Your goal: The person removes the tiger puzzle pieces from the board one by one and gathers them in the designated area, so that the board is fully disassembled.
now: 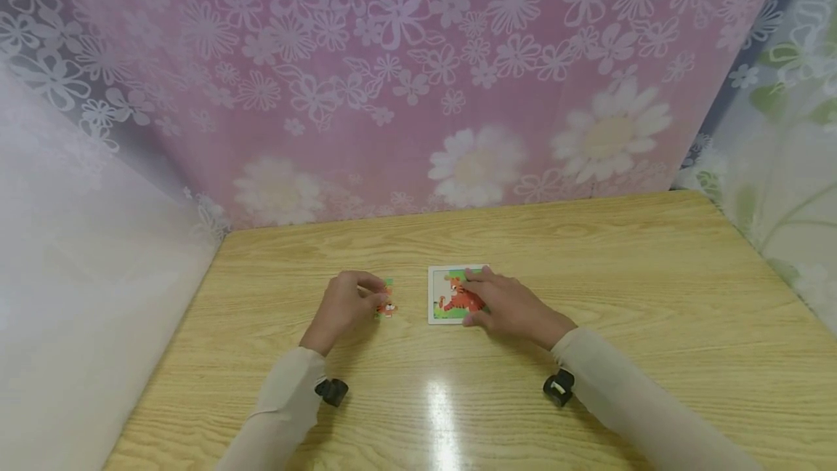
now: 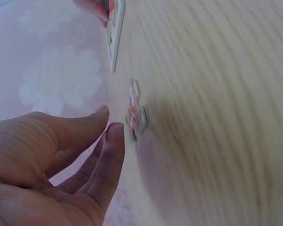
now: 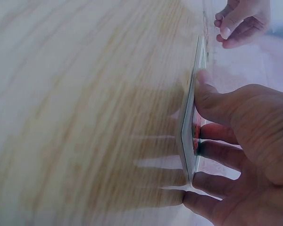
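Observation:
A small square jigsaw puzzle board (image 1: 430, 296) with a white border lies flat on the table, its picture an orange striped tiger on green. My right hand (image 1: 510, 307) holds it from the right, thumb at the near edge and fingers spread over the picture and far edge, hiding its right part. To the left lie loose jigsaw pieces (image 2: 136, 115), orange, white and green, close together. My left hand (image 1: 346, 304) hovers beside them. In the left wrist view its thumb and fingertips are close together, with a small gap and nothing visible between them.
The wooden table (image 1: 588, 260) reaches back to a pink flowered curtain (image 1: 392, 93). Pale cloth hangs at the left and right sides. A black wrist camera (image 1: 332, 392) sits on the left sleeve, another camera (image 1: 559, 387) on the right.

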A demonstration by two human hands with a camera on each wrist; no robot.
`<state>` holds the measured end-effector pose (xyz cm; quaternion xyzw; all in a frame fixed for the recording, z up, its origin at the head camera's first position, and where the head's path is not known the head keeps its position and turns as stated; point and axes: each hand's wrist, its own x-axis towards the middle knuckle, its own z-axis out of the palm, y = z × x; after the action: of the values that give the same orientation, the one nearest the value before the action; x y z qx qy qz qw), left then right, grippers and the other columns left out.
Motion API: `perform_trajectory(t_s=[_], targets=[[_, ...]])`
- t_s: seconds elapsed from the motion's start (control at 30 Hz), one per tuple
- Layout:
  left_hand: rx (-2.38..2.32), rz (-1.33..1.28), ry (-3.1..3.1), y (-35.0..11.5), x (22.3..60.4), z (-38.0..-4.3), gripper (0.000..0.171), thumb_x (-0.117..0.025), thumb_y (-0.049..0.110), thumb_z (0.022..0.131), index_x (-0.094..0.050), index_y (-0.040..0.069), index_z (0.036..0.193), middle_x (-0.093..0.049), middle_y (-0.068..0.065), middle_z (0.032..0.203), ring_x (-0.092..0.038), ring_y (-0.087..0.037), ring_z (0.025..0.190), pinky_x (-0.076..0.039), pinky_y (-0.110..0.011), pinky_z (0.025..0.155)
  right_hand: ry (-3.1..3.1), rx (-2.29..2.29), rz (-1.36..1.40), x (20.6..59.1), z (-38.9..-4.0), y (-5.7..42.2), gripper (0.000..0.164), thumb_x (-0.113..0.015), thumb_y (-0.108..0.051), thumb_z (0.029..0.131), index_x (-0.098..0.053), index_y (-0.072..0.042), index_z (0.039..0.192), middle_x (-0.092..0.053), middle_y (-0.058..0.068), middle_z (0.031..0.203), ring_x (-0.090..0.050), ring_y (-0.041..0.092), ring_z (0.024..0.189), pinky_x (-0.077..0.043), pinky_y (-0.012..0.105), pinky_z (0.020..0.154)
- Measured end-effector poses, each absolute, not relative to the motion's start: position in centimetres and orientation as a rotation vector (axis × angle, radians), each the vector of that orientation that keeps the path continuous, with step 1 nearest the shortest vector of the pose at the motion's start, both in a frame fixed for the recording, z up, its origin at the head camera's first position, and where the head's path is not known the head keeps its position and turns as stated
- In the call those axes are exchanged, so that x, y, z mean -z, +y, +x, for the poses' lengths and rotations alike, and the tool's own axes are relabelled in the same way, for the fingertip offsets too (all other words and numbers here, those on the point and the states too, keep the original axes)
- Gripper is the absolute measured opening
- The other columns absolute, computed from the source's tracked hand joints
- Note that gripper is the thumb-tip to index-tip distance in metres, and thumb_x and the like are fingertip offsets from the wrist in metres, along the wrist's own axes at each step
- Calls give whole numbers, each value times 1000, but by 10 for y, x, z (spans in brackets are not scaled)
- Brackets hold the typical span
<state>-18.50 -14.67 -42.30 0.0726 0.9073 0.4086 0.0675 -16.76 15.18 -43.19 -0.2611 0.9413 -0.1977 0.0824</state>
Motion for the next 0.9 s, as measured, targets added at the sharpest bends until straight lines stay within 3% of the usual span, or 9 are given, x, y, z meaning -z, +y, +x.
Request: perform_trajectory(t_s=[0.4, 0.9], targets=[[-1079, 462, 2722, -109, 423, -182, 15, -77, 14, 92, -78, 6, 105, -73, -4, 104, -68, -18, 87, -57, -33, 72, 2811, 590, -752, 433, -169, 151, 69, -75, -35, 92, -52, 2, 145, -38, 22, 157, -32, 49, 143, -32, 69, 107], [-951, 583, 2677, -82, 428, -181, 18, -83, 15, 87, -77, 7, 102, -64, -2, 96, -58, -13, 81, -51, -32, 73, 2818, 591, -766, 433, -170, 151, 68, -76, -36, 92, -53, 2, 144, -40, 22, 155, -34, 51, 142, -34, 69, 106]])
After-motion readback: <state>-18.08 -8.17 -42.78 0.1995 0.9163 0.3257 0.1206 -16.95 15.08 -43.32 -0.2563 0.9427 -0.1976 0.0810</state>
